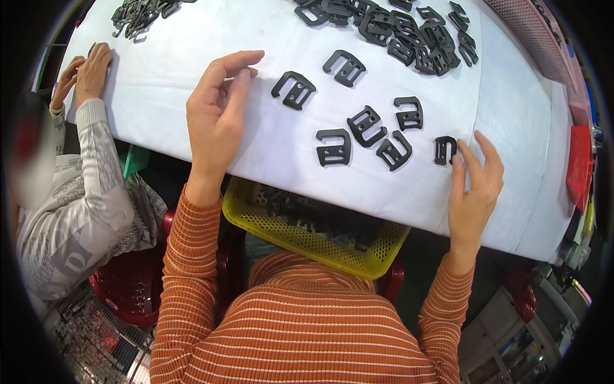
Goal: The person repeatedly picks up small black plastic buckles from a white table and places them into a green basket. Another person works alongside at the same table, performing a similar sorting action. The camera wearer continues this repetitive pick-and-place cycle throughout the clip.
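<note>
My left hand (217, 121) hovers over the white table with nothing in it, its fingers apart and partly curled. Closest to it lies a black open-sided buckle (294, 90), not touched by the fingers. My right hand (474, 185) has its fingers spread; thumb and index tips are at the right edge of a small black buckle (442, 151), seemingly touching it. Between my hands lie another buckle (344, 68) and a loose cluster of several, among them a buckle (366, 126) and a buckle (409, 113).
A heap of black buckles (409, 35) covers the far table; another pile (137, 16) lies far left. A yellow basket (307, 246) of dark parts sits before me, below the table edge. Pink basket (534, 38) and red bin (579, 163) stand right. A co-worker's hands (93, 73) rest left.
</note>
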A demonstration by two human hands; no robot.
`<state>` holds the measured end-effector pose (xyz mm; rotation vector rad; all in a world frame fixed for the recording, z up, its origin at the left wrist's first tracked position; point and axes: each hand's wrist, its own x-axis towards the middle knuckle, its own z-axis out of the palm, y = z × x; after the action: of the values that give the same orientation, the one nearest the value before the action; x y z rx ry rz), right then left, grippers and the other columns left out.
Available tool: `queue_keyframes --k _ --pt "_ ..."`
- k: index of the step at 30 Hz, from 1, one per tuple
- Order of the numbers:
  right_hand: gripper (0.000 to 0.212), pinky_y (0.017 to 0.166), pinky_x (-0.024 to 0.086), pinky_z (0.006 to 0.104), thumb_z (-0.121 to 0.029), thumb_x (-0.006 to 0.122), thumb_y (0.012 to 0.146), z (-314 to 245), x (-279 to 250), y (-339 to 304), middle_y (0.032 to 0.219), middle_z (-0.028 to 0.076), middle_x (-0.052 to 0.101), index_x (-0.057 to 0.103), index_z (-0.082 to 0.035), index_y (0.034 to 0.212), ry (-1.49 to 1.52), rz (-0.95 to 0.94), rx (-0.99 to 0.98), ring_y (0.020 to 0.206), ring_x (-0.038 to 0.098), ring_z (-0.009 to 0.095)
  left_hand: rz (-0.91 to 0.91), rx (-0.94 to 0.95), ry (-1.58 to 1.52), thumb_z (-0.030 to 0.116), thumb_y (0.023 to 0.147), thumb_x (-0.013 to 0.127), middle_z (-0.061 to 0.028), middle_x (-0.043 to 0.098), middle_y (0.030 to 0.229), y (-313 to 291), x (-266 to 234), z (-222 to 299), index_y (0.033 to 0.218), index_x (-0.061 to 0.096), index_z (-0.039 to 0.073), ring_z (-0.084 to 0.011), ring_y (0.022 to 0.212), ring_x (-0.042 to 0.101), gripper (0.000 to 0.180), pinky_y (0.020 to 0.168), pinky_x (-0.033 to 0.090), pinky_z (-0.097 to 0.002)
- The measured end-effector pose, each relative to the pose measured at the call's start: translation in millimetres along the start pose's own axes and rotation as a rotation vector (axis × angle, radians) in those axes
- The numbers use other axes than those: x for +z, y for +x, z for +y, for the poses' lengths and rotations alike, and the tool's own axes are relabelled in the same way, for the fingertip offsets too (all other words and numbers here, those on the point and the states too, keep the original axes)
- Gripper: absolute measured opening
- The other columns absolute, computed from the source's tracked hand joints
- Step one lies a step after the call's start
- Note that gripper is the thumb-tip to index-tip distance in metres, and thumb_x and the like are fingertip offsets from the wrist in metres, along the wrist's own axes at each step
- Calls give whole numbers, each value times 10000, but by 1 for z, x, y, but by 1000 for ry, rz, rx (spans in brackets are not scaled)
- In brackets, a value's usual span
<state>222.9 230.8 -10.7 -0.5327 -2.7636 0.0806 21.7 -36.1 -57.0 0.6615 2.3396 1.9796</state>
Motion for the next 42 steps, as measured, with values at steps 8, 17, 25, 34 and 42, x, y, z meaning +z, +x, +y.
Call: queue_keyframes --k 8,17,25,34,42 --pt "338 1053 383 457 -10 567 914 -14 13 -25 1321 174 574 624 3 1246 315 8 74 1262 503 353 -29 -22 7 69 998 495 -41 651 1127 -1 1 -1 1203 626 -18 -85 1013 563 259 876 428 -222" --pt "368 975 434 439 -86 764 747 -28 7 -20 1106 71 662 696 -37 1106 96 1 -216 990 610 253 -67 -19 15 62 994 491 -40 649 1137 3 3 -3 1201 628 -22 -83 1013 561 262 880 430 -223" --pt "499 1036 396 393 -160 726 849 -28 16 -9 1286 170 593 580 -19 1305 350 16 62 1186 546 302 -160 143 238 139 967 556 -106 583 1297 2 -3 -7 1290 578 36 -201 1226 510 340 1043 385 -331" --pt "470 1129 296 484 -291 542 986 -60 24 16 1473 164 436 487 -74 1400 539 -90 -137 1391 371 347 -630 573 651 501 931 536 -121 350 1547 20 62 8 1488 395 193 -322 1463 249 651 1183 130 -568" --pt "368 1088 359 406 -200 520 988 29 36 102 1374 171 532 551 -52 1323 545 61 -114 1282 498 331 -1161 813 243 448 940 563 -53 501 1438 -17 77 40 1262 635 247 -289 1418 351 386 1175 208 -567"
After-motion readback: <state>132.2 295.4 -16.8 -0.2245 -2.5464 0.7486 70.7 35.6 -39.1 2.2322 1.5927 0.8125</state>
